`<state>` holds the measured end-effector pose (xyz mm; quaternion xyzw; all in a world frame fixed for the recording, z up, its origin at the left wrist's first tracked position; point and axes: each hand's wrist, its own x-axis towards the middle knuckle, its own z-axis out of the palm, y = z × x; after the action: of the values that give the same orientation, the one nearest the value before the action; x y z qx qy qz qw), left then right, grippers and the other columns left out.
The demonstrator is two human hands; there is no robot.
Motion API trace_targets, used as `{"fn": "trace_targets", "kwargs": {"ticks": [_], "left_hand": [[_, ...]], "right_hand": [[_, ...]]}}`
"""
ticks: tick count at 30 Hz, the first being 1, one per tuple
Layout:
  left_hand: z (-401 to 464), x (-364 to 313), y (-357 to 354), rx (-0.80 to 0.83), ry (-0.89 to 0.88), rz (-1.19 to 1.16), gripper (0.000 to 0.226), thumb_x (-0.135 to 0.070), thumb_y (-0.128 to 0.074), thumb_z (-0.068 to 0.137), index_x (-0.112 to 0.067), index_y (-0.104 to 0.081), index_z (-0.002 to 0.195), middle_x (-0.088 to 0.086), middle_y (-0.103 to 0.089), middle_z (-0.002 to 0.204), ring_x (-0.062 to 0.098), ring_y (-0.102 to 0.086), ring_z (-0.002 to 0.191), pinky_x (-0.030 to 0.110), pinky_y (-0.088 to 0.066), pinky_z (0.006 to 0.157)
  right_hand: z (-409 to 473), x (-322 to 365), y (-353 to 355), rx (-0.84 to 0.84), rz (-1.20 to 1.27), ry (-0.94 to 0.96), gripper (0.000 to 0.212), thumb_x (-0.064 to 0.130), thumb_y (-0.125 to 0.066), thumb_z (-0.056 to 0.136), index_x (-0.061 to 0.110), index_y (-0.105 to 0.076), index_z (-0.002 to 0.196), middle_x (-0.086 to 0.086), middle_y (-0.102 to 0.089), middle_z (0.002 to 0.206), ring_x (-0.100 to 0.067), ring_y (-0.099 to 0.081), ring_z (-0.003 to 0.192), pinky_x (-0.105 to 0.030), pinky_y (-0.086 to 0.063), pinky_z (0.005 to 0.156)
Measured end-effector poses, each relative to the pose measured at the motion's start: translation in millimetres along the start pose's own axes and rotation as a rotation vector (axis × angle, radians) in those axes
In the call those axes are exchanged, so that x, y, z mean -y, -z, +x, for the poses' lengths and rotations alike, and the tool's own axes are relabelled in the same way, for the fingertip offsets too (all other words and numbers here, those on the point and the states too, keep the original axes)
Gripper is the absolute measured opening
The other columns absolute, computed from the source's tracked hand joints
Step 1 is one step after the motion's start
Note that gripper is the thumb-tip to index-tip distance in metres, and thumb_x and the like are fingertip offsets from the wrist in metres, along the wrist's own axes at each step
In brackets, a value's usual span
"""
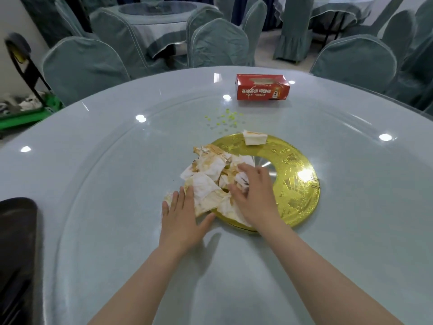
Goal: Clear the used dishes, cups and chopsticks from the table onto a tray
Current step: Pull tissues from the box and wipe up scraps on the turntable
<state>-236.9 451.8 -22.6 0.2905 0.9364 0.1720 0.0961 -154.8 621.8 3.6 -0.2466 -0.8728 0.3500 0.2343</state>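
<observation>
- A dark tray (pixel 16 231) sits at the table's left edge; I can't see anything in it.
- Left hand (pixel 181 216) lies flat, fingers apart, on stained napkins (pixel 206 181).
- Right hand (pixel 254 193) curls its fingers, clutching the napkins over a gold plate (pixel 297 191).
- One folded napkin (pixel 254 138) rests on the plate's far rim.
- A red tissue box (pixel 262 86) stands beyond.

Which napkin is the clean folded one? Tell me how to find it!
Start at the big round gold plate in the middle of the table. Look at its far edge, toward the red tissue box. The folded napkin sits there alone, small and neat, while the stained napkins lie crumpled under both hands at the plate's near-left side.
</observation>
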Motion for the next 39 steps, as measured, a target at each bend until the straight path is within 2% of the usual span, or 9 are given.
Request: {"fn": "trace_targets", "kwargs": {"ticks": [6,10,13,16,19,25,31,34,39], "left_hand": [[-12,-6,2,-0.096,-0.059,-0.273,0.074,-0.042,-0.051,0.095,-0.015,-0.015,0.153,0.002,-0.004,0.163,0.011,0.001,0.149,0.030,0.011,0.116],[-18,-7,4,-0.164,0.010,-0.509,0.072,-0.029,-0.056,0.092,-0.023,-0.018,0.152,-0.015,-0.029,0.152,0.003,-0.017,0.139,0.039,-0.016,0.119],[-19,-7,5,-0.160,0.045,-0.546,0.070,-0.026,-0.055,0.089,-0.030,-0.021,0.150,-0.012,-0.037,0.147,0.014,-0.025,0.140,0.032,-0.034,0.106],[-22,-9,4,-0.133,0.079,-0.535,0.070,-0.030,-0.054,0.089,-0.030,-0.021,0.150,-0.009,-0.037,0.147,0.014,-0.032,0.138,0.022,-0.031,0.096],[-29,-13,5,-0.125,0.081,-0.509,0.068,-0.030,-0.055,0.089,-0.030,-0.025,0.150,-0.011,-0.039,0.147,0.012,-0.038,0.134,0.020,-0.031,0.094],[-45,-20,17,-0.062,-0.025,-0.424,0.067,-0.020,-0.061,0.082,-0.031,-0.034,0.142,-0.016,-0.034,0.147,0.008,-0.043,0.130,0.025,-0.042,0.093],[-51,-13,25,-0.009,-0.062,-0.256,0.077,-0.036,-0.068,0.083,-0.026,-0.028,0.148,-0.008,-0.016,0.160,0.010,-0.016,0.145,0.021,-0.017,0.111],[-49,-7,28,-0.018,-0.058,-0.218,0.081,-0.048,-0.067,0.083,-0.025,-0.027,0.149,-0.006,-0.014,0.161,0.010,-0.012,0.146,0.023,-0.013,0.114],[-23,-7,36,-0.095,-0.042,-0.233,0.092,-0.048,-0.069,0.083,-0.018,-0.017,0.153,-0.002,-0.014,0.161,0.013,-0.012,0.148,0.028,-0.012,0.117]], "right_hand": [[12,-12,-34,0.160,-0.454,-0.023,0.107,0.094,-0.033,0.051,0.043,-0.014,0.143,-0.002,0.022,0.156,-0.032,0.019,0.143,-0.051,0.002,0.114],[34,-4,-39,0.241,-0.461,-0.030,0.092,0.084,-0.049,0.061,0.037,-0.033,0.139,-0.012,-0.022,0.152,-0.036,-0.020,0.140,-0.051,-0.019,0.115],[37,0,-38,0.219,-0.292,0.042,0.054,0.059,-0.063,0.076,0.030,-0.053,0.121,0.002,-0.051,0.117,-0.024,-0.045,0.116,-0.034,-0.041,0.088],[28,4,-36,0.196,-0.241,0.112,0.021,0.035,-0.066,0.080,0.023,-0.055,0.093,0.008,-0.046,0.087,-0.019,-0.049,0.090,-0.024,-0.028,0.058],[13,7,-32,0.205,-0.244,0.146,0.023,0.025,-0.065,0.072,0.023,-0.043,0.076,0.007,-0.041,0.077,-0.017,-0.043,0.076,-0.020,-0.021,0.051],[-22,-2,-8,0.232,-0.180,0.136,0.024,0.018,-0.069,0.064,0.019,-0.046,0.070,0.007,-0.040,0.072,-0.016,-0.040,0.074,-0.024,-0.024,0.055],[-43,-13,12,0.146,-0.168,-0.003,0.031,0.016,-0.065,0.062,0.026,-0.036,0.067,0.012,-0.038,0.066,-0.017,-0.040,0.066,-0.020,-0.022,0.050],[-39,-12,17,0.045,0.029,-0.155,0.030,0.022,-0.062,0.060,0.031,-0.044,0.082,0.013,-0.054,0.078,-0.011,-0.052,0.070,-0.028,-0.042,0.057],[8,10,9,0.161,-0.039,0.021,0.021,0.026,-0.060,0.070,0.031,-0.047,0.087,0.009,-0.050,0.085,-0.017,-0.051,0.079,-0.023,-0.039,0.059]]}}
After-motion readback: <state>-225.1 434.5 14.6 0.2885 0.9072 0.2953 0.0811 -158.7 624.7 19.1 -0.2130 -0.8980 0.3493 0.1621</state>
